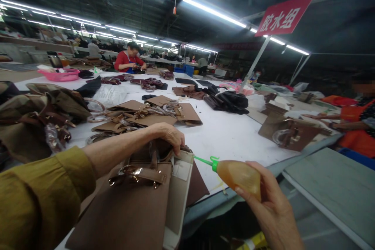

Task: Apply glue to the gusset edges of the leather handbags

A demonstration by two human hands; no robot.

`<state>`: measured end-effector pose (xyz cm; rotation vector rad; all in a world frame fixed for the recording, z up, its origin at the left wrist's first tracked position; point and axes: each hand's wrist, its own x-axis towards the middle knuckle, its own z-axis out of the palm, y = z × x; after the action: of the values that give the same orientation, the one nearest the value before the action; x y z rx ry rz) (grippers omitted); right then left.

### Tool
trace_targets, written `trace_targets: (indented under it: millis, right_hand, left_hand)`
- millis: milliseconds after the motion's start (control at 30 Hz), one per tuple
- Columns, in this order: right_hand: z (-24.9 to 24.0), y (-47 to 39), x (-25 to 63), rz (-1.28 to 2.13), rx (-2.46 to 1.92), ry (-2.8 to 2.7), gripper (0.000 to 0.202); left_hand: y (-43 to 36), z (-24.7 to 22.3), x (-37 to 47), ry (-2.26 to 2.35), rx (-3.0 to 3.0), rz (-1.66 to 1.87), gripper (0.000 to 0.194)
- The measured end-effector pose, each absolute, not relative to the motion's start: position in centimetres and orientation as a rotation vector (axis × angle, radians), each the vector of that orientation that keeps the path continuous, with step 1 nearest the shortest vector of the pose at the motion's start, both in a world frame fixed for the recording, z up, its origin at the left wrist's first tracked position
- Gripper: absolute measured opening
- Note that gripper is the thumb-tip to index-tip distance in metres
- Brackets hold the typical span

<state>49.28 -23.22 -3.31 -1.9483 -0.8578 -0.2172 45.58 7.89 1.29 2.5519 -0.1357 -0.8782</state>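
A brown handbag [131, 207] lies in front of me at the table's edge, its cream inner side turned to the right. My left hand [171, 136] reaches across and grips the top edge of the bag, fingers curled over it. In my right hand [272, 199] is a squeeze bottle [240, 174] of amber liquid with a green nozzle, held nearly level. The nozzle's tip points left, at the upper corner of the bag's cream panel [178, 191]; whether it touches, I cannot tell. A handle with gold-coloured rings [140, 175] lies on the bag's front.
Several flat brown bag pieces [152, 113] are heaped ahead on the white table [222, 133]. Finished-looking bags [43, 121] crowd the left. Black material [225, 99] lies farther back. A person in orange [357, 125] works at the right, another in red [123, 60] at the back.
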Motion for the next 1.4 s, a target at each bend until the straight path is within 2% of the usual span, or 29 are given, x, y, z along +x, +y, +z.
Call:
trace_targets:
  millis: [267,433,800,1400]
  right_hand:
    - [-4.1,-23.0,48.9,-0.119,-1.868,-0.753,0.050]
    - [-4.7,-23.1,48.9,0.018,-1.843,-0.696,0.054]
    - [-3.6,-21.9,49.4,0.017,-1.797,-0.647,0.052]
    - [-4.4,-21.9,50.0,0.167,-1.763,-0.579,0.047]
  left_hand:
    - [7.7,1.7,45.3,-0.186,2.599,-0.874,0.015]
    - [7.2,2.7,45.0,-0.232,2.704,-0.798,0.018]
    - [6.4,2.4,44.2,-0.328,2.894,-0.568,0.021]
    - [5.7,1.5,43.1,-0.235,2.982,-0.435,0.023]
